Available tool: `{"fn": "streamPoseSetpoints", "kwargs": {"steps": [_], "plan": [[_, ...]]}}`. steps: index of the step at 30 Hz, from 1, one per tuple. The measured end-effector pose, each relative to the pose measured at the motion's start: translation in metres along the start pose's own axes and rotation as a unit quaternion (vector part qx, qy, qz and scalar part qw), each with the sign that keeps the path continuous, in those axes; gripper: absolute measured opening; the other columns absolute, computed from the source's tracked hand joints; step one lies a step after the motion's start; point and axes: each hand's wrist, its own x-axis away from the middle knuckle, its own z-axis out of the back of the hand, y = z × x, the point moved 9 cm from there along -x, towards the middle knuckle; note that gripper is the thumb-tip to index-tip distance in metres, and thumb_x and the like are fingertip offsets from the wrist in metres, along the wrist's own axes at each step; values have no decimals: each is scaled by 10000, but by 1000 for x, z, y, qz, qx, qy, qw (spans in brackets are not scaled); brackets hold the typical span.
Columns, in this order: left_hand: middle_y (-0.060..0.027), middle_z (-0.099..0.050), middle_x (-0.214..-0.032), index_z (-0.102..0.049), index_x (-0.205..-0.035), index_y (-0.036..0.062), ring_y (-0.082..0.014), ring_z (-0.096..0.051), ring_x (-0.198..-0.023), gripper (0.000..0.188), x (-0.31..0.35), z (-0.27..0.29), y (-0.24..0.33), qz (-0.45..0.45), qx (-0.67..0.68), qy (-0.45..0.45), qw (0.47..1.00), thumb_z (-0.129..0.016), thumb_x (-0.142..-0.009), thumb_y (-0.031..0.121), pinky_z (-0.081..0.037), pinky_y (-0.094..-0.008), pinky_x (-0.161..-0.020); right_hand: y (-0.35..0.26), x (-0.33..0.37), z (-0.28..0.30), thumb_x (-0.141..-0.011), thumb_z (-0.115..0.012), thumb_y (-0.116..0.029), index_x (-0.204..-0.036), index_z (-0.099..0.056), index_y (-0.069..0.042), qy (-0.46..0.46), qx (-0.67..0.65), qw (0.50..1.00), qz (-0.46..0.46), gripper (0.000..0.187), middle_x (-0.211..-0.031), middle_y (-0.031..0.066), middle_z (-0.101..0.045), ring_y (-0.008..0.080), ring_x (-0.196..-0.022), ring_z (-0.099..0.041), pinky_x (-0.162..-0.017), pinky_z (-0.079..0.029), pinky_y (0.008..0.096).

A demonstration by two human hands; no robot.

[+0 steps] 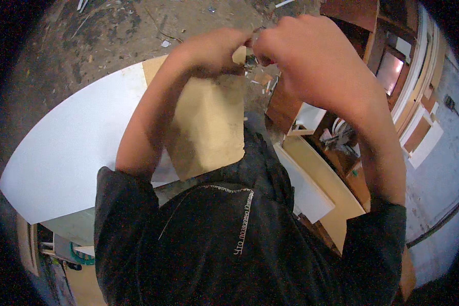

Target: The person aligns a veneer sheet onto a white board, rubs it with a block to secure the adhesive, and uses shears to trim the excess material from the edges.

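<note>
A white panel [81, 137] with a tan end section [209, 122] lies in front of me, reaching off to the left. Above the far right corner of that tan section, my left hand [211, 51] is closed, its fingertips pinched together toward the right hand. My right hand [298, 53] is curled tightly, back of the hand up, close against the left fingertips. Something small and dark shows between the two hands, too blurred and covered to name. My left forearm crosses over the panel.
Scraps litter the dirty floor [112, 35] beyond the panel. At the right stand brown wooden boards [349, 13], a white box-like piece [309, 118] and a long tan board [321, 183]. Long strips [418, 66] lean by a bluish surface [433, 188] at far right.
</note>
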Motion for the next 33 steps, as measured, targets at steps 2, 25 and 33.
{"fn": "streamPoseSetpoints", "kwargs": {"steps": [2, 25, 33], "plan": [[-188, -673, -1030, -626, -1063, 39, -378, -626, -988, 413, 3, 3, 3, -27, -24, 36, 999, -833, -727, 163, -501, -427, -894, 3, -4, 0, -706, -667, -7, -918, -662, -92, -12, -8, 1000, -18, 228, -842, 138, -678, 369, -823, -663, -697, -512, 474], [-128, -630, -910, -600, -910, 23, -312, -616, -889, 129, -1, -9, 10, -107, -16, -39, 993, -621, -808, 99, -481, -410, -789, -29, 161, -186, -919, -572, -102, -1237, -466, -81, 63, -825, 373, -420, 336, -949, 62, -606, 144, -640, -631, -442, -452, 234], [-150, -623, -1138, -651, -1012, 30, -310, -592, -1105, 221, 3, -9, 8, -82, 67, -6, 994, -652, -866, 196, -443, -415, -988, -68, 142, -170, -995, -592, -171, -1327, -406, -78, 124, -840, 348, -398, 392, -953, 58, -566, 122, -593, -553, -437, -412, 242]]}}
